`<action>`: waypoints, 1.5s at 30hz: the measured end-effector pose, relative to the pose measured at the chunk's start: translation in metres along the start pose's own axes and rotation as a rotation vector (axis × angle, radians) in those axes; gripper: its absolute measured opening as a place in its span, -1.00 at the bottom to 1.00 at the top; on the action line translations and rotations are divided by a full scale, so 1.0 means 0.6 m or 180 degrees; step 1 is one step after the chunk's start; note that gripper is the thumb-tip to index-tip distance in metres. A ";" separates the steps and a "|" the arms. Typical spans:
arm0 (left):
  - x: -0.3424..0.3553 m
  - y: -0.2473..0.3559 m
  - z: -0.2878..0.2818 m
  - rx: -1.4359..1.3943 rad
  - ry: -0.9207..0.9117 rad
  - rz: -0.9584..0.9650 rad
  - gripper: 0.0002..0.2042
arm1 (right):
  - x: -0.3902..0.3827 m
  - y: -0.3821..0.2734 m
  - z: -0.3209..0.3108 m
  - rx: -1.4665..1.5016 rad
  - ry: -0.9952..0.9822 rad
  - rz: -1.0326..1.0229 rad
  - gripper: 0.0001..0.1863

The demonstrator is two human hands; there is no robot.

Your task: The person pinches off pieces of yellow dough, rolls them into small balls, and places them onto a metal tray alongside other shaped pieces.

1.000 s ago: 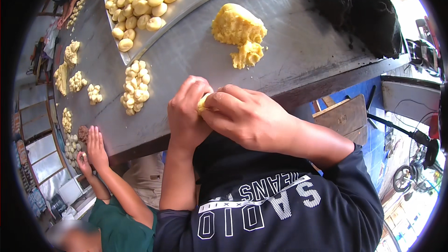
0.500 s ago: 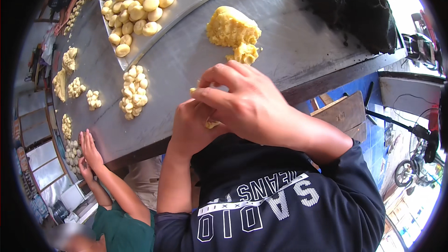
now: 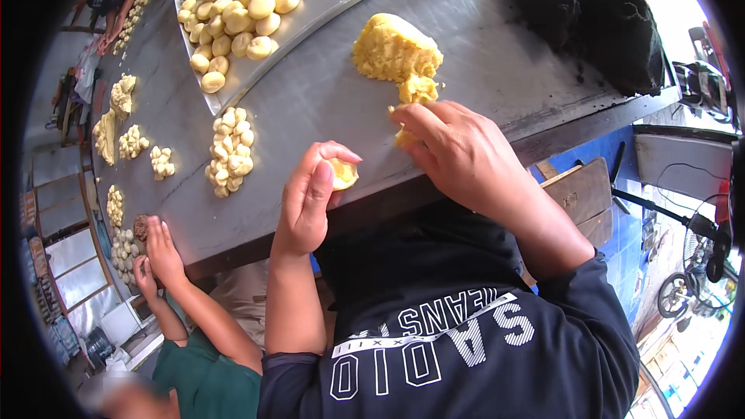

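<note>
My left hand (image 3: 303,206) curls its fingers around a small cupped piece of pale dough (image 3: 339,185) with yellow filling (image 3: 342,170) inside, held above the table's near edge. To its right, my right hand (image 3: 469,147) is bent over the tabletop with a bit of yellow paste (image 3: 403,137) at its fingertips. Just beyond those fingers lies a small crumbly lump of the paste (image 3: 419,89), touching a larger yellow mound (image 3: 396,46). A cluster of small dough pieces (image 3: 230,155) rests on the table left of my hands.
A metal tray (image 3: 334,10) bearing many round dough balls (image 3: 261,4) stands at the back left. A black, crumpled heap (image 3: 594,27) covers the far right corner. At the left, a co-worker's hands (image 3: 165,252) press together near grey-white balls (image 3: 124,252) and more dough pieces (image 3: 133,142).
My hands were together over the dough piece and have parted. The right moved right toward the yellow paste; the left turned, showing the filled dough. The co-worker's hands shifted slightly.
</note>
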State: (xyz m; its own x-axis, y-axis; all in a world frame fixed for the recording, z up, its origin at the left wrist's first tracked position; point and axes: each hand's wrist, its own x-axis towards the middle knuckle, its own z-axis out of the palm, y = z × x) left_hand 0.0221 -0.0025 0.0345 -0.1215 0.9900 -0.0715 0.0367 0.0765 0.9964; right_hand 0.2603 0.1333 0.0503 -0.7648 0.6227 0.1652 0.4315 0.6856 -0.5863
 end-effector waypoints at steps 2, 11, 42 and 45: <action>0.003 -0.005 0.007 0.0017 0.0045 0.0083 -0.62 | 0.002 0.012 0.020 0.0063 0.0381 -0.0132 -0.75; 0.008 -0.006 0.005 0.0370 -0.0034 0.0060 -0.75 | 0.006 0.028 0.031 0.0442 0.0527 -0.0449 -0.68; 0.011 -0.006 0.044 0.2081 -0.0053 0.0841 -0.40 | 0.029 -0.044 0.030 0.1295 -0.0042 -0.0070 -0.53; 0.008 -0.007 0.044 0.2206 0.0101 0.0939 -0.48 | 0.037 -0.060 0.025 0.0754 0.0294 -0.0382 -0.52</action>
State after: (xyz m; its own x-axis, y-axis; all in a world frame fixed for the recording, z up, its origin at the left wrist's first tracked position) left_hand 0.0473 0.0049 0.0291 -0.0382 0.9779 0.2058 0.6866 -0.1239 0.7164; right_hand 0.2206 0.1166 0.0632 -0.7522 0.5815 0.3100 0.2082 0.6560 -0.7255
